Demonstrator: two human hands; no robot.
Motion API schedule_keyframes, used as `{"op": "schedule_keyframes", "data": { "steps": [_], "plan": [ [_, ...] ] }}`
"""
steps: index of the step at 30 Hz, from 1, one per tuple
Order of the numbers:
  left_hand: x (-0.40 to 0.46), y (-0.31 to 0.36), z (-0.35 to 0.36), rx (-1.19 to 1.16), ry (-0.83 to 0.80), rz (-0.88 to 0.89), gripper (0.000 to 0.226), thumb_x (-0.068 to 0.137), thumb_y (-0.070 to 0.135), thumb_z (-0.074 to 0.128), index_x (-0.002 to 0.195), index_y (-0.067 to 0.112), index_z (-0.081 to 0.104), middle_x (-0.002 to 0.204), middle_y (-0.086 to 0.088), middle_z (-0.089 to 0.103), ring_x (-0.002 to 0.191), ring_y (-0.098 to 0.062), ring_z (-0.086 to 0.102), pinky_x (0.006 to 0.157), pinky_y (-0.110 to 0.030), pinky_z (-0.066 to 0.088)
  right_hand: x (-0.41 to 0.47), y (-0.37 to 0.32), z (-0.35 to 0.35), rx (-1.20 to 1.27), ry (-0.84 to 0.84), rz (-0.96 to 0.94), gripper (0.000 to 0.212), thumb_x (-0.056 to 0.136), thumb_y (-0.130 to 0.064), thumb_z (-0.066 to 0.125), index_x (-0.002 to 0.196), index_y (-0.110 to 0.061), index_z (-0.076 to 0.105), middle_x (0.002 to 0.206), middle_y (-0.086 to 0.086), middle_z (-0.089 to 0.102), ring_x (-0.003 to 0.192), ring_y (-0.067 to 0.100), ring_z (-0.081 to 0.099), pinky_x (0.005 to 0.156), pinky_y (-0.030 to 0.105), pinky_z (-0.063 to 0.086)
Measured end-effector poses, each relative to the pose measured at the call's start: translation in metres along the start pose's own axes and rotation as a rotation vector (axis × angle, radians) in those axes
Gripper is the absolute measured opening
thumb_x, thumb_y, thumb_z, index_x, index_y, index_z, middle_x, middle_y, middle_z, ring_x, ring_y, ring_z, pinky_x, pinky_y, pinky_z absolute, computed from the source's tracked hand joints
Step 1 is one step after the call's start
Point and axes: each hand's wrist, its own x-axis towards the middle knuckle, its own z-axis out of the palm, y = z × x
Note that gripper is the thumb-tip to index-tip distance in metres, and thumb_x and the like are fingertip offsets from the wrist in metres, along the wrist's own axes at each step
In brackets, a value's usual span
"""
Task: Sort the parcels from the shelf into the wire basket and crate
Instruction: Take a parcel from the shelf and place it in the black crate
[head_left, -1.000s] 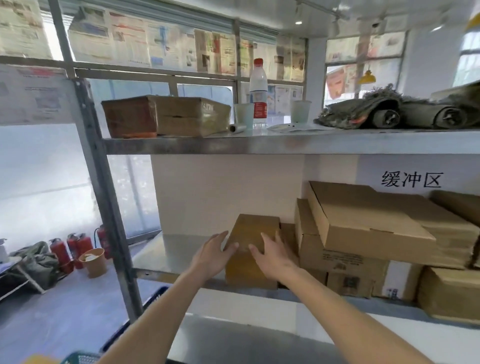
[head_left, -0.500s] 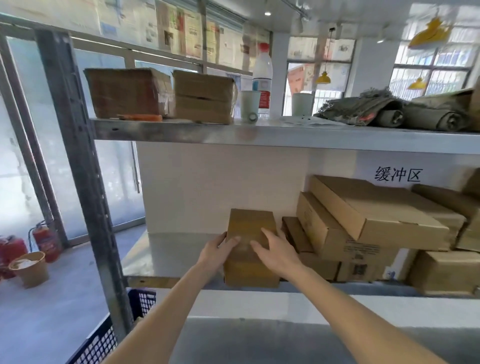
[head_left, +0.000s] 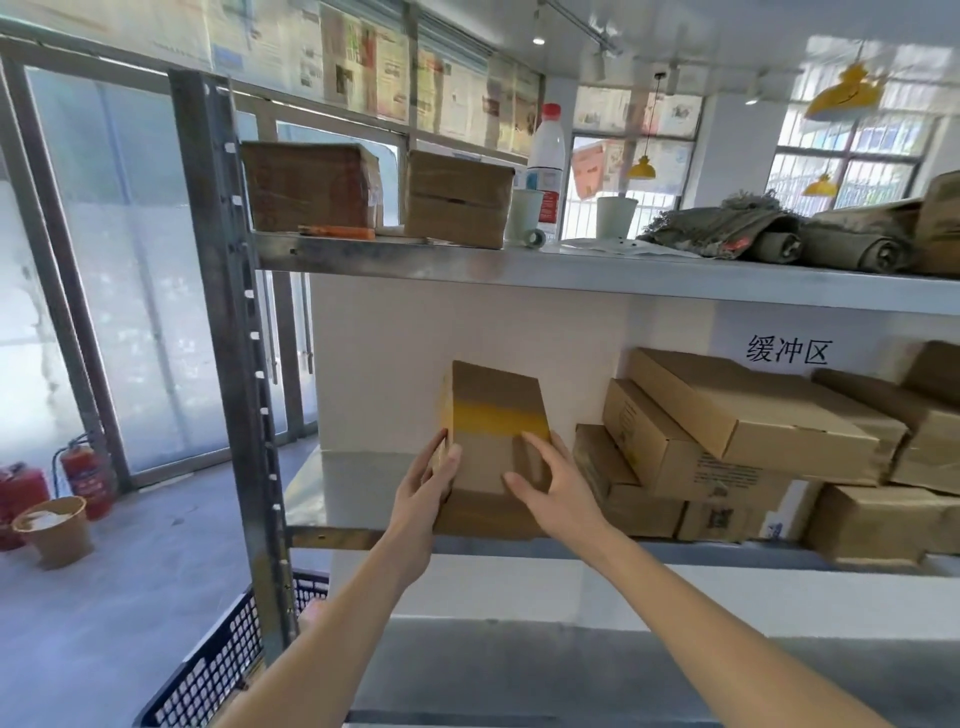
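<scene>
Reading "缓冲区": wall sign (head_left: 786, 351)

Mid-frame, your left hand (head_left: 426, 486) and right hand (head_left: 558, 480) hold a yellow-taped parcel (head_left: 496, 415), tilted, on the shelf (head_left: 358, 483).

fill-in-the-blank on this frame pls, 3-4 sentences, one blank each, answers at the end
1. Both hands, left hand and right hand, hold a cardboard parcel with a band of ____ tape across it.
2. The plastic bottle on the top shelf has a ____ cap.
3. The fire extinguishers on the floor stand to the ____ of the shelf post.
4. The dark plastic crate sits ____ the shelf that the parcel is on.

Answers: yellow; red; left; below
</scene>
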Motion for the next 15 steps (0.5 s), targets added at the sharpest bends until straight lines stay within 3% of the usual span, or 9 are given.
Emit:
{"op": "schedule_keyframes", "data": {
  "steps": [3,5,7,10,12,15],
  "plan": [
    [-0.017,0.010,0.010,0.027,0.013,0.070,0.105,0.061,0.058,0.084,0.149,0.056,0.027,0.128,0.006,0.056,0.115,-0.020,0.060,0.104,-0.044,0.052,-0.015,0.000,-0.018,0.125,-0.027,0.038,0.067,0.098,-0.034,0.065,0.154,-0.043,0.031,0.168,-0.012,0.006,0.154,0.018,0.013,0.120,0.039,0.021],
    [-0.032,0.017,0.022,0.082,0.043,0.104,0.121,0.054,0.055,0.087,0.155,0.046,0.021,0.135,0.003,0.050,0.116,-0.019,0.057,0.102,-0.039,0.052,-0.026,0.003,-0.032,0.201,-0.050,0.036,0.069,0.098,-0.026,0.066,0.153,-0.047,0.030,0.168,-0.011,0.008,0.153,0.018,0.014,0.120,0.039,0.023],
    [-0.049,0.021,0.036,0.086,0.086,0.101,0.120,0.055,0.052,0.088,0.157,0.035,0.026,0.140,0.003,0.048,0.119,-0.021,0.054,0.100,-0.039,0.053,-0.040,0.004,-0.048,0.248,-0.088,0.028,0.072,0.098,-0.021,0.065,0.153,-0.049,0.027,0.168,-0.012,0.008,0.153,0.018,0.015,0.120,0.038,0.025],
    [-0.076,0.022,0.057,0.096,0.101,0.087,0.124,0.043,0.067,0.092,0.149,0.033,0.037,0.139,0.006,0.051,0.120,-0.022,0.053,0.099,-0.048,0.054,-0.063,0.000,-0.072,0.309,-0.169,0.037,0.072,0.102,-0.022,0.059,0.155,-0.049,0.019,0.167,-0.016,0.001,0.152,0.017,0.014,0.119,0.038,0.027],
    [-0.095,0.021,0.070,0.123,0.098,0.091,0.116,0.044,0.068,0.090,0.144,0.036,0.040,0.136,0.007,0.052,0.119,-0.022,0.054,0.100,-0.052,0.053,-0.079,-0.001,-0.086,0.388,-0.196,0.056,0.069,0.102,-0.035,0.056,0.157,-0.045,0.016,0.167,-0.016,0.003,0.152,0.017,0.016,0.119,0.039,0.027],
    [-0.120,0.015,0.087,0.132,0.066,0.125,0.093,0.059,0.061,0.084,0.139,0.044,0.039,0.135,0.011,0.053,0.119,-0.020,0.056,0.102,-0.051,0.052,-0.102,0.002,-0.103,0.416,-0.229,0.068,0.082,0.093,-0.061,0.052,0.159,-0.042,0.010,0.166,-0.014,0.007,0.151,0.020,0.020,0.119,0.043,0.026]
  ]
}}
